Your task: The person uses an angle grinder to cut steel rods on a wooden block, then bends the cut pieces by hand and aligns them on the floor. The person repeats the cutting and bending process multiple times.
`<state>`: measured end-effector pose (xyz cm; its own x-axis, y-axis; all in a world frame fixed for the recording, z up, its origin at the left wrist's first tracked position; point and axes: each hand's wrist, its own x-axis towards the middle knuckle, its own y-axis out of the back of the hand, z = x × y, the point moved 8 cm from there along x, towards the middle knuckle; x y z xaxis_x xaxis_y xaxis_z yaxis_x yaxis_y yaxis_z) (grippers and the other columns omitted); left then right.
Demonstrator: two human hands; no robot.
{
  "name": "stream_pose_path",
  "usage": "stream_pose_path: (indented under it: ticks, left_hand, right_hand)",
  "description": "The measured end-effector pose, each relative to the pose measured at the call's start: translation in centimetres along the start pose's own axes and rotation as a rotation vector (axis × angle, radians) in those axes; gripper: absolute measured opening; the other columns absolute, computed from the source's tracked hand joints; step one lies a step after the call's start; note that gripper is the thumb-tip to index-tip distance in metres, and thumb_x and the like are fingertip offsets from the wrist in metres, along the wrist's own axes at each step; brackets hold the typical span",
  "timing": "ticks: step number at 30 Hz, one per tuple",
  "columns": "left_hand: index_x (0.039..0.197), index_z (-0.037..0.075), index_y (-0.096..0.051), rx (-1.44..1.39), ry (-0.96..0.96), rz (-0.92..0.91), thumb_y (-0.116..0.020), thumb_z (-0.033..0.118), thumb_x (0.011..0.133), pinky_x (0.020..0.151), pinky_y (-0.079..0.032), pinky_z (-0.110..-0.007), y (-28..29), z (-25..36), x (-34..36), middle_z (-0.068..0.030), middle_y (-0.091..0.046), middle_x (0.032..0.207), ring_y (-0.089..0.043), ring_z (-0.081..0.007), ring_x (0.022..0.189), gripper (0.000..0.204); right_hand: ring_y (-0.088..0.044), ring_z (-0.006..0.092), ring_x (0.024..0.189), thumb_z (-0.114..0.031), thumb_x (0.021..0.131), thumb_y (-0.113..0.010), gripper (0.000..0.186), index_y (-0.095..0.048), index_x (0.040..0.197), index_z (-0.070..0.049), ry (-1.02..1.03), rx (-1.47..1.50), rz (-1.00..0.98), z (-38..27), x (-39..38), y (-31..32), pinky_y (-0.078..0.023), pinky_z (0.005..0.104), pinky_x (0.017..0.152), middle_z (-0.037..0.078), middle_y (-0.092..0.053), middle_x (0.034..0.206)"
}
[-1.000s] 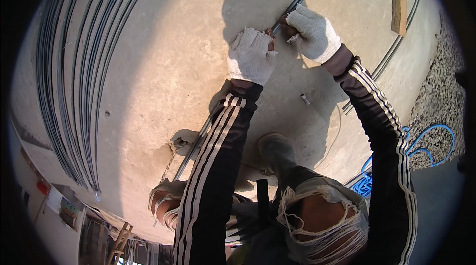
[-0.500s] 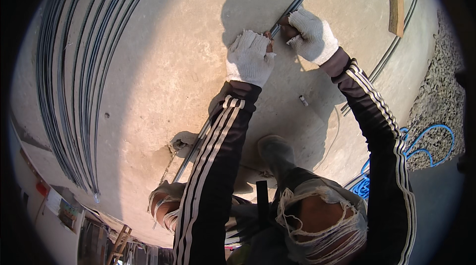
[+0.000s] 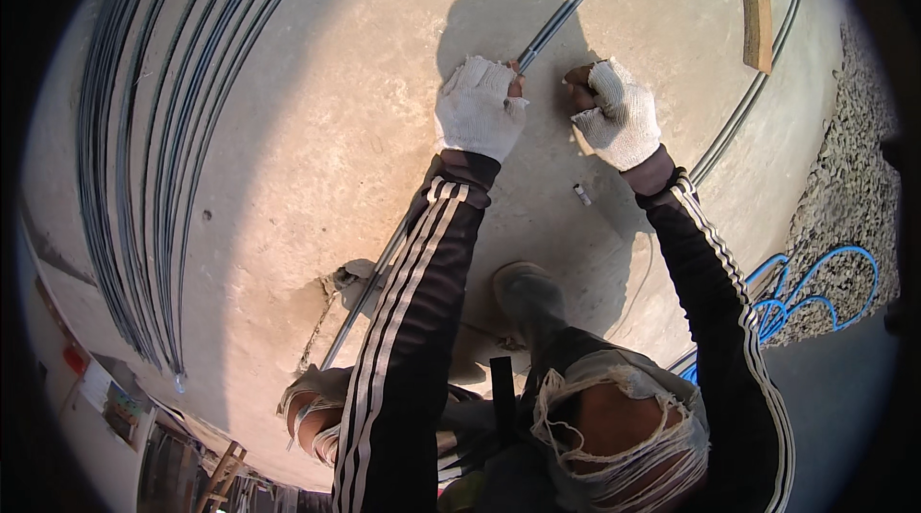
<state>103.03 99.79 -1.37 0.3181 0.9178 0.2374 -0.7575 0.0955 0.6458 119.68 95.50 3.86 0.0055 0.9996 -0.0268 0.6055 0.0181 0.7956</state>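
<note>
My left hand (image 3: pixel 480 108), in a white knitted glove with bare fingertips, is closed around a pair of long thin grey rods (image 3: pixel 573 7). The rods run from the top of the view, under my left forearm, down toward my left knee. My right hand (image 3: pixel 619 115), gloved the same way, hovers to the right of the rods, apart from them. Its fingers are curled together; whatever they hold, if anything, is hidden. A small white, dark-ended piece (image 3: pixel 581 194) lies on the concrete floor (image 3: pixel 317 120) below my right hand.
Many long grey rods (image 3: pixel 125 139) lie in a curved bundle at the left. At the right are a wooden strip (image 3: pixel 754 10), more rods (image 3: pixel 739 120), a blue hose (image 3: pixel 833 300) and gravel (image 3: pixel 839 187). My bent knees (image 3: pixel 624 408) are at the bottom, beside a broken floor patch (image 3: pixel 338 285).
My right hand has come off the rods and moved down and slightly right, toward me. My left hand keeps its grip on the rods, almost in the same place.
</note>
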Motion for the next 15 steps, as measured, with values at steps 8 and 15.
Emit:
stream_pose_path:
  ticks: [8,15]
  left_hand:
    - [0.103,0.007,-0.076,-0.026,0.128,-0.088,-0.076,0.023,0.086,0.075,-0.054,-0.041,-0.2,-0.2,-0.1,-0.0121,-0.066,0.090,-0.066,-0.0330,0.086,0.024]
    - [0.108,0.005,-0.074,-0.005,0.202,-0.209,-0.073,0.022,0.089,0.080,-0.054,-0.044,0.4,-0.4,0.4,-0.0163,-0.066,0.097,-0.067,-0.0369,0.092,0.025]
  right_hand:
    - [-0.063,0.0378,0.083,-0.001,0.077,-0.068,0.016,-0.067,0.093,-0.005,-0.036,0.077,0.031,-0.7,-5.7,-2.3,-0.052,0.0449,0.071,0.014,-0.062,0.085]
    - [-0.065,0.0351,0.079,0.003,0.082,-0.065,0.016,-0.069,0.096,-0.004,-0.052,0.132,0.052,-0.3,-7.6,-3.1,-0.052,0.0411,0.069,0.015,-0.064,0.085]
